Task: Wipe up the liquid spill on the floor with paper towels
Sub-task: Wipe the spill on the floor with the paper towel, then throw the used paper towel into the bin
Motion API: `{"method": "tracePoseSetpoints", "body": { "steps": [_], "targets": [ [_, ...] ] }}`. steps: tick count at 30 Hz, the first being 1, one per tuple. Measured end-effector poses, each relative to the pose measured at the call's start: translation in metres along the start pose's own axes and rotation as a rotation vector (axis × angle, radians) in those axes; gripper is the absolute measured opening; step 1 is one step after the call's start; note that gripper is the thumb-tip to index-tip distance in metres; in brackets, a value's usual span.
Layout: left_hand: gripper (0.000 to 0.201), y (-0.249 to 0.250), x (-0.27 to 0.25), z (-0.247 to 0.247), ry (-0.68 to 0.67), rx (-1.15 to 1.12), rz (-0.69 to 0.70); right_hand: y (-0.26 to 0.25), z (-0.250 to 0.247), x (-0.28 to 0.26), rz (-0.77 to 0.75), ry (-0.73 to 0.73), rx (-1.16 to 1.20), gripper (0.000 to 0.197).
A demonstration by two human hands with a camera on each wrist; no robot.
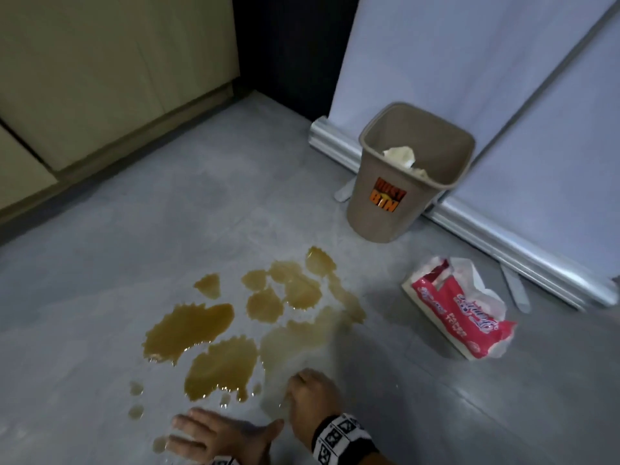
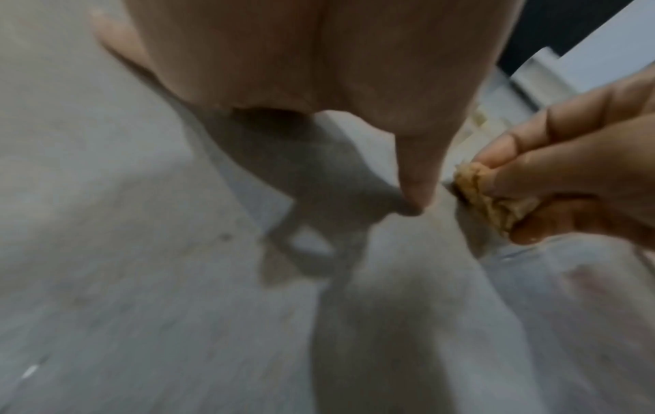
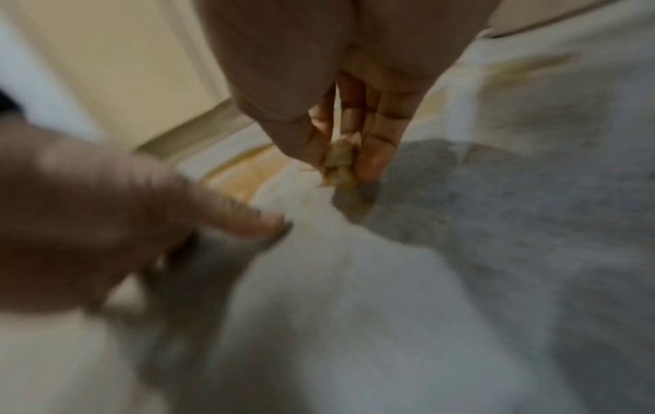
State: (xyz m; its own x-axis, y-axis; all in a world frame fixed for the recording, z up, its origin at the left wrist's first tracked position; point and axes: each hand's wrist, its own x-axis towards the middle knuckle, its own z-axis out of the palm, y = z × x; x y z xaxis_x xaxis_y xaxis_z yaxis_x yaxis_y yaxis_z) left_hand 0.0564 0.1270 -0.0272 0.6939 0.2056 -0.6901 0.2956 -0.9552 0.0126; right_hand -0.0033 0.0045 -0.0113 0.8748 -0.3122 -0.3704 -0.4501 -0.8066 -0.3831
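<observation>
A brown liquid spill (image 1: 214,333) lies in several puddles on the grey floor (image 1: 100,290). My left hand (image 1: 204,434) rests flat on the floor at the spill's near edge, fingers spread and holding nothing. Just to its right, my right hand (image 1: 310,391) is curled over a thin wet smear. The wrist views show it pinching a small, brown-soaked paper towel wad (image 2: 492,201) (image 3: 338,165) between fingertips and thumb, low over the floor. That wad is hidden under the hand in the head view.
A red and white paper towel pack (image 1: 463,307) lies open on the floor to the right. Behind it stands a beige dust bin (image 1: 396,196) holding used towels, against a white roll-up screen (image 1: 469,78). Beige cabinets (image 1: 100,78) line the left side.
</observation>
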Motion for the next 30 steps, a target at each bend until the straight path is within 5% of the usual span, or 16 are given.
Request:
{"method": "tracePoseSetpoints", "body": {
  "steps": [4, 5, 9, 15, 21, 27, 30],
  "targets": [
    [0.113, 0.014, -0.008, -0.028, 0.218, -0.142, 0.317, 0.003, -0.045, 0.014, 0.209, 0.271, 0.381, 0.019],
    [0.109, 0.029, -0.016, -0.046, 0.321, -0.161, 0.415, 0.004, -0.063, 0.019, 0.234, 0.329, 0.468, 0.019],
    [0.091, 0.117, -0.057, -0.121, 0.165, -0.193, 0.925, 0.021, -0.143, 0.036, 0.198, 0.72, 0.477, 0.021],
    [0.068, 0.271, -0.099, -0.199, 0.366, -0.032, 1.429, 0.057, -0.292, 0.065, 0.197, 1.073, 0.362, 0.016],
    [0.064, 0.363, -0.125, -0.227, 0.434, 0.204, 1.53, 0.105, -0.366, 0.103, 0.277, 1.079, 0.269, 0.019],
    [0.073, 0.401, -0.107, -0.207, 0.315, 0.512, 1.383, 0.134, -0.353, 0.122, 0.33, 0.777, 0.159, 0.032],
    [0.08, 0.403, -0.092, -0.194, 0.373, 0.573, 1.379, 0.139, -0.345, 0.122, 0.256, 0.76, 0.111, 0.035]
  ]
}}
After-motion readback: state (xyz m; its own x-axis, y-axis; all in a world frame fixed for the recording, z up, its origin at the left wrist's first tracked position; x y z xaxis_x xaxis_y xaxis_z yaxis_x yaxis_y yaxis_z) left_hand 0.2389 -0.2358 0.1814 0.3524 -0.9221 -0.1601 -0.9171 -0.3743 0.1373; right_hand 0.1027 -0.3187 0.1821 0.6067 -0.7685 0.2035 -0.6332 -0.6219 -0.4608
